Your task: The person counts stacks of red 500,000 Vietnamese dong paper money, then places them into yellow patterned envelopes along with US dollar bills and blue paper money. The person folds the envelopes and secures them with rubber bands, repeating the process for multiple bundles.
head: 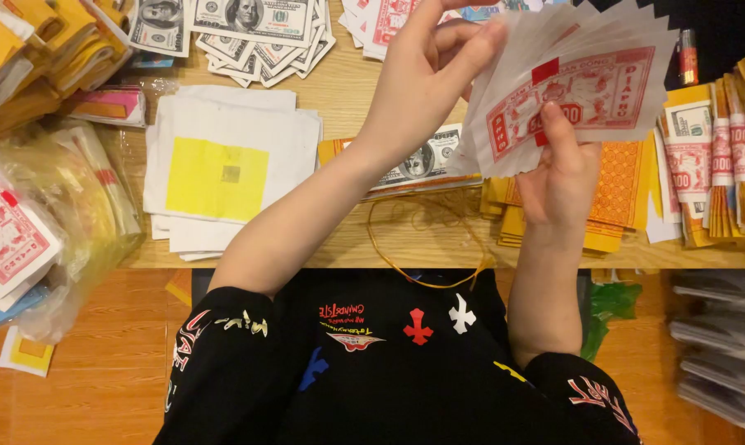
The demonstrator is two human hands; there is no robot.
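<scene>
So that fanned stack of red-and-white paper notes (582, 86) is up in the air over the wooden tabletop (347, 91), with the right hand (562, 177) pinching it from below, thumb pressed on the front, and the left hand (426, 74) closed on the top left edge with fingertips. Looks feather-light, thin and floppy, probably a bit slick sheet-on-sheet, so I'd grip near the bottom edge where the sheets bunch together; a loose hold and the fan likely slides apart.

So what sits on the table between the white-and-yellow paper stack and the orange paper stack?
In the head view, between the white-and-yellow paper stack and the orange paper stack lie a banknote-style bundle and a rubber band; the left forearm crosses above.
</scene>
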